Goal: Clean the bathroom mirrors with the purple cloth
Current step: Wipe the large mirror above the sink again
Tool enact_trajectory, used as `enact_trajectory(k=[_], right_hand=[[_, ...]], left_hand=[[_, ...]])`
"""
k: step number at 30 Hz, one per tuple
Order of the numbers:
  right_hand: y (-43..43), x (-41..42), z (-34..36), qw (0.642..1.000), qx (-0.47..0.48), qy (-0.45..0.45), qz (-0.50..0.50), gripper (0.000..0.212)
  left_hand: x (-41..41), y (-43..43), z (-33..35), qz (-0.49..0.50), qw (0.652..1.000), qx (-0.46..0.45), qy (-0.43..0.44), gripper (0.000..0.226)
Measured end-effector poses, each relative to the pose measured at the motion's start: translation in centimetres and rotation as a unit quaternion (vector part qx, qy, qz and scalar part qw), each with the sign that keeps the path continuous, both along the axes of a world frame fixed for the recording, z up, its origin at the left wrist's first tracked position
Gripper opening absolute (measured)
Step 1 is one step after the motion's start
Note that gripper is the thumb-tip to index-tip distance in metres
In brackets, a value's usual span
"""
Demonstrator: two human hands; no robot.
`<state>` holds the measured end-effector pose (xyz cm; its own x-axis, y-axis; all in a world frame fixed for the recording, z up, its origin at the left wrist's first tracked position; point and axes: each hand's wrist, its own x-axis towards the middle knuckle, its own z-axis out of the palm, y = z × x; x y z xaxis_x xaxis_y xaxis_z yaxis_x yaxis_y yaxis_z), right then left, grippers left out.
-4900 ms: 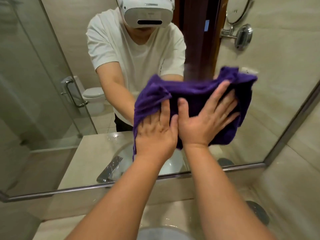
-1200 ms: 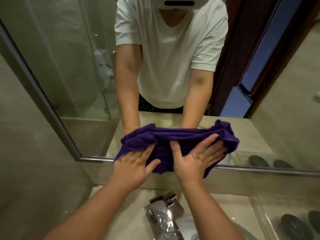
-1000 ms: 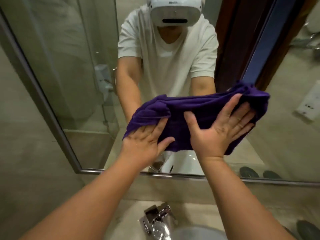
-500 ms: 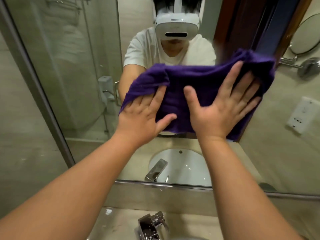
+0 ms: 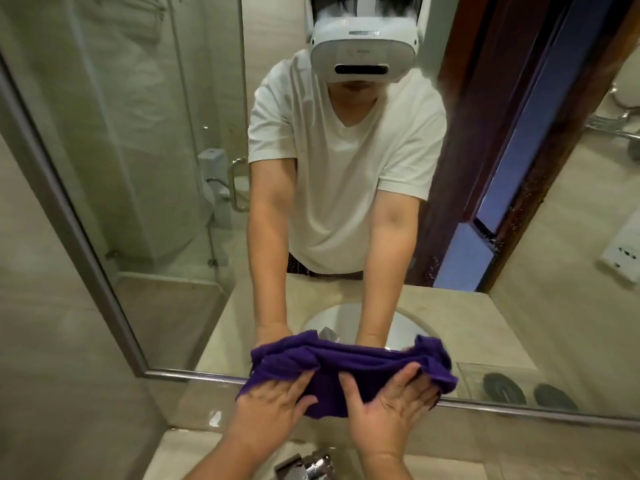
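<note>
The purple cloth (image 5: 349,367) lies bunched against the bottom edge of the big wall mirror (image 5: 166,140), over its metal frame. My left hand (image 5: 272,400) presses flat on the cloth's left part, fingers spread. My right hand (image 5: 386,403) presses flat on its right part, fingers spread up toward the cloth's right corner. Both forearms reach up from the bottom of the view. The mirror shows a person in a white T-shirt and white headset with both arms stretched to the cloth.
A chrome faucet (image 5: 304,467) sits right below my hands at the bottom edge. The mirror's metal frame (image 5: 86,258) runs diagonally on the left, with beige wall tile beside it. Reflected are a glass shower door, a toilet, a wooden door frame and the sink.
Both hands have slid the cloth down the mirror from chest height to its bottom edge. The cloth is now more bunched. The view has tilted down with them.
</note>
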<state>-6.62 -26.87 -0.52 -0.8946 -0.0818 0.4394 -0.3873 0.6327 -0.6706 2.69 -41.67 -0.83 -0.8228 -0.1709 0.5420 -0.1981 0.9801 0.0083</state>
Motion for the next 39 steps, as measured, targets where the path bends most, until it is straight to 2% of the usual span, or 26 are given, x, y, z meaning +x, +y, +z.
enact_trajectory(k=[2,4,8,11,13,16,20,25,29,32,35,39], right_hand=[[0.8,-0.4,1.7,1.000,-0.014,0.011,0.012,0.113],[1.3,-1.4,5.1,0.999,-0.022,0.048,0.013,0.117],[2.1,-4.3,16.7,0.987,-0.046,0.156,0.000,0.115],[3.1,-6.3,25.4,0.968,-0.056,0.245,-0.026,0.118],[3.7,-7.4,30.3,0.954,-0.058,0.290,-0.053,0.116],[4.1,-8.4,34.5,0.944,-0.068,0.312,-0.082,0.112],[3.7,-8.2,32.8,0.945,-0.075,0.302,-0.095,0.110],[2.1,-6.4,21.9,0.970,-0.063,0.226,-0.066,0.112],[-0.3,-2.6,9.4,0.993,-0.017,0.116,-0.020,0.109],[-2.5,1.1,3.9,0.998,0.008,0.059,0.020,0.103],[-4.3,2.7,3.8,0.991,0.020,0.109,0.073,0.099],[-7.3,2.0,12.6,0.956,-0.013,0.276,0.102,0.097]], left_hand=[[-0.1,0.1,1.0,0.003,1.000,0.002,0.009,0.058],[-0.5,0.7,3.5,0.023,0.998,-0.009,0.054,0.058],[-3.0,2.4,13.8,0.049,0.983,-0.041,0.169,0.068],[-4.7,2.8,22.4,0.018,0.968,-0.097,0.232,0.075],[-5.4,2.8,27.5,-0.006,0.957,-0.124,0.261,0.080],[-6.4,2.8,32.6,-0.017,0.951,-0.145,0.273,0.085],[-6.4,2.5,32.3,-0.023,0.953,-0.151,0.261,0.087],[-4.2,1.0,22.6,-0.031,0.967,-0.127,0.218,0.076],[-0.1,-0.3,11.3,-0.005,0.996,-0.034,0.079,0.062],[3.2,-1.9,5.6,0.036,0.999,0.011,0.001,0.061],[5.3,-4.4,4.9,0.080,0.997,-0.010,0.015,0.065],[6.1,-8.0,12.4,0.160,0.982,-0.037,0.088,0.079]])
